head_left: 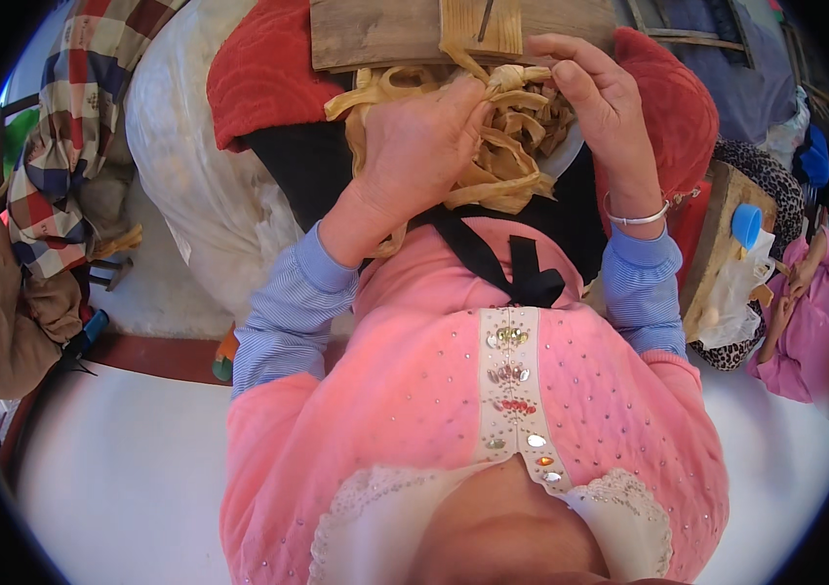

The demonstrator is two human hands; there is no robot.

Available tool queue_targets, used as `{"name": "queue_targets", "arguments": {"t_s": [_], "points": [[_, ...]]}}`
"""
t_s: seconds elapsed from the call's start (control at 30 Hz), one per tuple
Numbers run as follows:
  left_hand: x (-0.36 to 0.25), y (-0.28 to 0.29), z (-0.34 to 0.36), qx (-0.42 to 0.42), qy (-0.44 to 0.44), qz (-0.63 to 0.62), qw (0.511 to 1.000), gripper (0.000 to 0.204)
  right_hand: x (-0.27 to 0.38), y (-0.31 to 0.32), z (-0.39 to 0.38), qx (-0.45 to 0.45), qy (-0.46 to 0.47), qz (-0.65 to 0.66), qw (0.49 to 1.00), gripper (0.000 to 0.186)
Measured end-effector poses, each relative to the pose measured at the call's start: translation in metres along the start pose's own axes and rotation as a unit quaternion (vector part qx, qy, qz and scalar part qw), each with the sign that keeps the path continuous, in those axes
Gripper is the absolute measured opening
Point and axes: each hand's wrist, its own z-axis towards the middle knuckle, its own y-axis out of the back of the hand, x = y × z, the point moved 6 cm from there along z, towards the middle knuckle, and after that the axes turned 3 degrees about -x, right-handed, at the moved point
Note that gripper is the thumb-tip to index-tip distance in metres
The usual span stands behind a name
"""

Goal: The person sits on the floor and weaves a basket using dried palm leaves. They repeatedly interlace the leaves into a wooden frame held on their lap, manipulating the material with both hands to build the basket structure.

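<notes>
My left hand [424, 141] is closed, its fingertips pinching a flat tan strip [463, 63] near a knot. Just right of them is the knotted bundle of tan strips [510, 78]. My right hand [610, 102] is curved beside the knot, its thumb and forefinger apart and their tips close to the bundle's end. Beneath both hands lies a pile of loose tan strips [507, 146], partly in a pale bowl [566, 151] on my lap. Past my fingertips is a wooden board [375, 37] with a smaller block [507, 27] and a nail-like metal piece [485, 21] on it.
Red cloth [263, 73] flanks the board. A large white sack [205, 136] stands at the left, near checked cloth [63, 166]. At the right, a wooden stool [727, 210] bears a blue cup [746, 224] and a clear plastic bag [731, 292]. Another person in pink [809, 312] sits beyond.
</notes>
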Motion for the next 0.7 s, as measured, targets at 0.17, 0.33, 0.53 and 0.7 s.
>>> {"name": "queue_targets", "arguments": {"t_s": [0.17, 0.33, 0.53, 0.7], "points": [[0.003, -0.002, 0.005, 0.033, -0.038, 0.019, 0.999, 0.016, 0.011, 0.001, -0.002, 0.117, -0.037, -0.165, 0.979, 0.019], [0.008, -0.008, 0.013, 0.091, 0.055, -0.196, 0.975, 0.022, 0.024, -0.004, -0.009, 0.12, -0.026, -0.139, 0.983, 0.014], [0.008, -0.033, 0.005, 0.154, 0.273, -0.537, 0.784, 0.014, 0.045, -0.012, -0.016, 0.126, 0.116, -0.247, 0.954, 0.012], [0.016, -0.033, -0.009, 0.158, 0.327, -0.562, 0.743, 0.01, 0.046, -0.019, -0.027, 0.119, 0.144, -0.26, 0.947, 0.011]]}}
